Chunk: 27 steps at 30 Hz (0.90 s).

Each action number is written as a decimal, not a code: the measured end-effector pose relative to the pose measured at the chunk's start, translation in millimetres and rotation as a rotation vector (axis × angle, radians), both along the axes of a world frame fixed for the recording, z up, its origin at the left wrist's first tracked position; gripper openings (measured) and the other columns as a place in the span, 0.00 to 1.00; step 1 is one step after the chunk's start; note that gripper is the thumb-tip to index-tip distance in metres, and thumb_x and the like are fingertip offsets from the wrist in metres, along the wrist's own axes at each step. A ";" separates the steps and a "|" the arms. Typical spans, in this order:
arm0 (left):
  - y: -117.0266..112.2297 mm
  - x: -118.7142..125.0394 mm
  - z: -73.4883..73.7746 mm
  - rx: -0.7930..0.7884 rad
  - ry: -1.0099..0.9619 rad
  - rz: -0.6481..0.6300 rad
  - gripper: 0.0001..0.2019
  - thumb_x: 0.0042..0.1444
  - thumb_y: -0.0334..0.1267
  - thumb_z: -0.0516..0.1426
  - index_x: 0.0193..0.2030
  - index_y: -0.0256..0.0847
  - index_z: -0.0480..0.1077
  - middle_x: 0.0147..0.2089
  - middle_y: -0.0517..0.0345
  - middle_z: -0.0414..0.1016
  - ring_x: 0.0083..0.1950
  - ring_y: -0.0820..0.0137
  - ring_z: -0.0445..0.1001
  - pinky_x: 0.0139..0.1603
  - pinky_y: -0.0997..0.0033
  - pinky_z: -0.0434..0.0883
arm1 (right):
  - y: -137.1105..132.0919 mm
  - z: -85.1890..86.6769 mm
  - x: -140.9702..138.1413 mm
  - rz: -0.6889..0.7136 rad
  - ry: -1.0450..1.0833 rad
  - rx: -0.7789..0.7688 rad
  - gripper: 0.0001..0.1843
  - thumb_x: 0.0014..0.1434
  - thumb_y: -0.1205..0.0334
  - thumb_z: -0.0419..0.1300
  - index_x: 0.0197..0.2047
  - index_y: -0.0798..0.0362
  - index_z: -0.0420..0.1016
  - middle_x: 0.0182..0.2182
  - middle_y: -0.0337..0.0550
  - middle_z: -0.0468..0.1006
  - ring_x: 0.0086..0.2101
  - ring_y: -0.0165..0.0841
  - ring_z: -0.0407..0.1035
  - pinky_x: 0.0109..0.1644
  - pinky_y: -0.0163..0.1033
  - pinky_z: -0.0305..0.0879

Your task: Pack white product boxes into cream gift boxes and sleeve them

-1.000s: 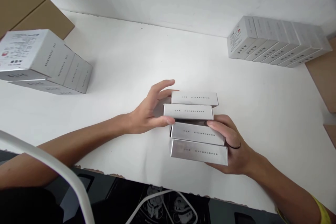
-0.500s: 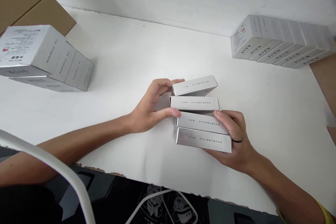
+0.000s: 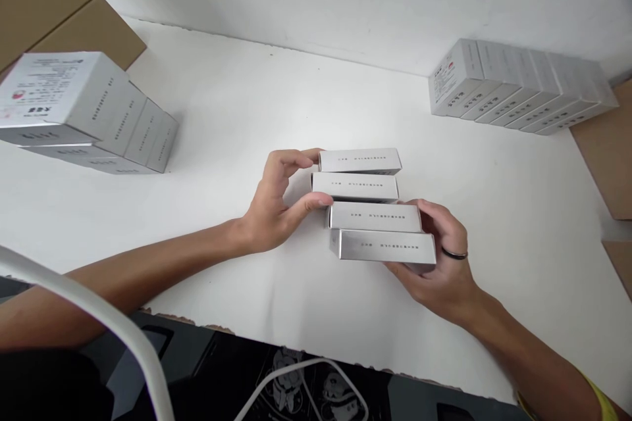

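Several slim white-and-silver cartons stand in a staggered row before me. My left hand [image 3: 271,210] grips the left ends of the farthest carton [image 3: 360,159] and the second carton [image 3: 355,187], its thumb reaching the corner of the third carton [image 3: 374,217]. My right hand [image 3: 447,260], a dark ring on one finger, is wrapped round the right ends of the third carton and the nearest carton [image 3: 388,247]. The far pair sits a little left of the near pair. Small printed characters run along the upward sides.
On the white table [image 3: 237,118], stacked white cartons [image 3: 118,115] stand at left and a row of cartons [image 3: 518,89] at right by the white wall [image 3: 345,0]. Brown cardboard [image 3: 89,20] lies at both sides. A white curved bar [image 3: 113,322] crosses the lower left.
The farthest carton has turned nearly parallel to the others. The far pair has moved slightly left, and the near pair has straightened. My right thumb has slid toward the cartons' right end.
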<state>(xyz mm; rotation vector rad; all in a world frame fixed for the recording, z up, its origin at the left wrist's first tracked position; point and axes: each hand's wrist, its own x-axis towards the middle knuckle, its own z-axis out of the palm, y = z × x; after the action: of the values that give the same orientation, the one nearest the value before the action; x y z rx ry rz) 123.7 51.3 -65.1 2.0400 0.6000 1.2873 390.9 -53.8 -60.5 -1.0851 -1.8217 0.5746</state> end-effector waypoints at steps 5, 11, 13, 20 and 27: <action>0.0 -1.5 1.7 -0.056 0.005 0.095 0.21 0.64 0.48 0.67 0.51 0.46 0.61 0.60 0.43 0.77 0.61 0.54 0.78 0.60 0.43 0.75 | 7.6 4.2 4.8 0.088 0.000 0.114 0.52 0.55 0.76 0.68 0.74 0.37 0.49 0.54 0.47 0.69 0.52 0.41 0.75 0.53 0.54 0.80; 8.0 -3.7 -2.1 -0.046 0.056 0.059 0.32 0.60 0.48 0.70 0.62 0.48 0.58 0.59 0.47 0.74 0.60 0.58 0.76 0.64 0.45 0.75 | 3.8 5.0 12.0 0.101 -0.196 0.222 0.45 0.57 0.68 0.69 0.72 0.43 0.55 0.52 0.49 0.67 0.52 0.45 0.73 0.47 0.55 0.83; 9.8 -2.7 -2.0 -0.054 0.075 -0.011 0.35 0.60 0.44 0.70 0.65 0.49 0.53 0.60 0.47 0.72 0.61 0.59 0.75 0.66 0.44 0.75 | 3.4 5.1 12.8 0.109 -0.287 0.331 0.36 0.58 0.67 0.67 0.67 0.45 0.62 0.49 0.48 0.67 0.52 0.45 0.73 0.49 0.57 0.83; 9.5 2.9 3.0 -0.058 0.101 -0.078 0.38 0.57 0.33 0.69 0.66 0.49 0.51 0.59 0.47 0.69 0.59 0.59 0.73 0.64 0.46 0.76 | 1.1 13.9 1.4 0.106 -0.527 0.674 0.21 0.54 0.78 0.63 0.45 0.45 0.66 0.54 0.44 0.73 0.59 0.42 0.71 0.54 0.55 0.84; 5.6 0.3 2.2 -0.089 0.155 0.060 0.38 0.50 0.34 0.69 0.63 0.49 0.55 0.56 0.50 0.66 0.49 0.64 0.72 0.47 0.60 0.74 | -11.3 36.7 41.4 0.219 -0.612 0.696 0.15 0.54 0.74 0.63 0.39 0.45 0.69 0.58 0.41 0.78 0.64 0.51 0.70 0.57 0.64 0.82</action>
<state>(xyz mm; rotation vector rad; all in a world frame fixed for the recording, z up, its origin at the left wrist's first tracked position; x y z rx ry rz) 124.0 56.9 -62.9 2.0748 0.7804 1.1218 432.3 -65.1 -23.9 -0.6058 -2.4164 -0.3223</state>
